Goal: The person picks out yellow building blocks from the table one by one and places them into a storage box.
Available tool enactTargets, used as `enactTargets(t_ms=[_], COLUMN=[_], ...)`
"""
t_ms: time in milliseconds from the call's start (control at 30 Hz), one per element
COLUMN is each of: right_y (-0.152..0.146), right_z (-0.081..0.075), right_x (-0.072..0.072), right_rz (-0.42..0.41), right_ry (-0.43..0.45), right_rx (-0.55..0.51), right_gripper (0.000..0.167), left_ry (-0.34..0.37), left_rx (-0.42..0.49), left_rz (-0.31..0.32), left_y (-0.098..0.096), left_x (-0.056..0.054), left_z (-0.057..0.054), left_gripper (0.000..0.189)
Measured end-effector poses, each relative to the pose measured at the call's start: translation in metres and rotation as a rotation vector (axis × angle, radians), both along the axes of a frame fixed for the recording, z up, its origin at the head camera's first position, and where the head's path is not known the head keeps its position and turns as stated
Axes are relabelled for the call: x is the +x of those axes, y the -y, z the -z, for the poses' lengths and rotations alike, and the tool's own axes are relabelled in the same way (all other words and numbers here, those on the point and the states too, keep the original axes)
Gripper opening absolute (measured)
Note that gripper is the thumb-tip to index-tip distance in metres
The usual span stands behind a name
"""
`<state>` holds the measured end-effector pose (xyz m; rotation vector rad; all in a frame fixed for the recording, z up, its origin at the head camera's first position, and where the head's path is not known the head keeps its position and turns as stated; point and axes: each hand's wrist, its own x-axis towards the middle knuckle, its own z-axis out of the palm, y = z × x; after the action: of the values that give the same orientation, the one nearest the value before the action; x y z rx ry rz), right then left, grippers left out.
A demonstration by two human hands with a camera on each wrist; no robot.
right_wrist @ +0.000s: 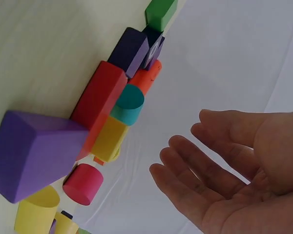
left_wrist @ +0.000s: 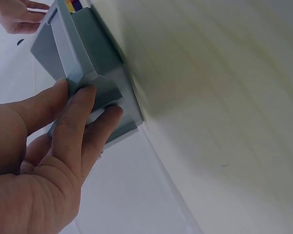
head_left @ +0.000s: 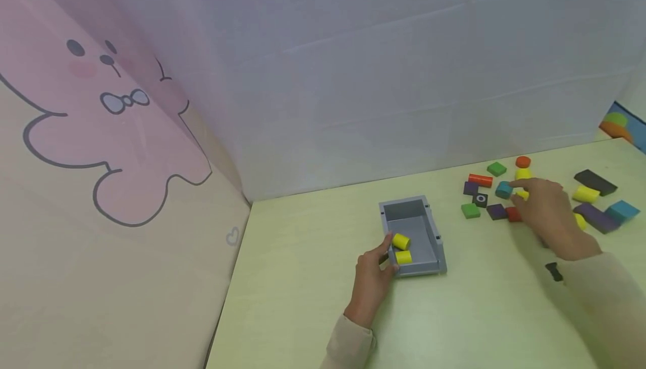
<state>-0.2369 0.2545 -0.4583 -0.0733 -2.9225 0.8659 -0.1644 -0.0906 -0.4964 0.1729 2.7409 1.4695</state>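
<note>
Blocks (head_left: 503, 190) seemingly below right hand (head_left: 547, 215)

Table (head_left: 298, 268): pale yellow-green surface in the head view; the left wrist view shows wood-like grain and one short, faint mark (left_wrist: 225, 165). Far side: a pale, creased cloth (head_left: 353, 88) hangs behind the table's far edge. Left side: a second hanging (head_left: 55, 279), lower part beige, bears a large pink cartoon animal (head_left: 113, 139) with dark eyes, rosy cheek and pale bow tie (head_left: 125, 101). A small outlined heart (head_left: 232, 236) lies nearer. Far right: a partly visible multicoloured panel (head_left: 628, 128), blue, green and orange.
</note>
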Motion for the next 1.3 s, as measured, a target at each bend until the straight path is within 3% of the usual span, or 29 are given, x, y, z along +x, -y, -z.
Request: enactTargets(t_ms=[1300], right_y=[-0.017], right_z=[0.025], right_x=[-0.014], right_rz=[0.034], right_ry=[0.043], right_rx=[0.048], right_gripper=[0.035], left_ry=[0.005], left_rx=[-0.004], left_rz=[0.004], left_y=[0.001], left_x=[0.001], left_z=[-0.001], left_gripper=[0.069])
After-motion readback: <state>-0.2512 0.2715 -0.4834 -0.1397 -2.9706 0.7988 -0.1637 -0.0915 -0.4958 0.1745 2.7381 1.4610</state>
